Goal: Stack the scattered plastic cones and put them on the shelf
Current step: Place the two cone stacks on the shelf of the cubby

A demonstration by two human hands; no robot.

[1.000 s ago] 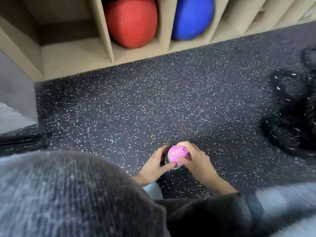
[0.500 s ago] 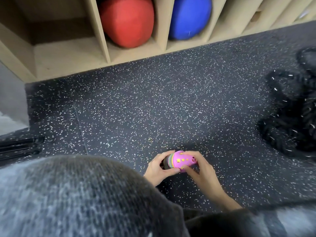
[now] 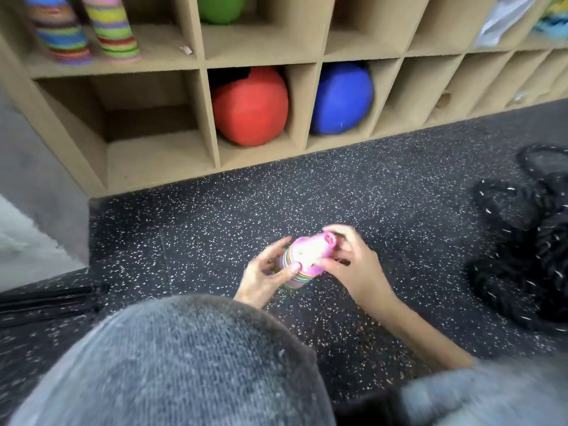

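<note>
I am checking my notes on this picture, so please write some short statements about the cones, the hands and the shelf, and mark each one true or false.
1. Both hands hold the stack of cones above the floor. True: the left hand grips its striped end, the right hand the pink end.
2. The red ball sits in a bottom compartment of the shelf. True.
3. The blue ball lies on the floor. False: it sits in the compartment right of the red ball.
4. The top cone is green. False: it is pink.
5. Two cone stacks already stand on the shelf. True, upper left.
</note>
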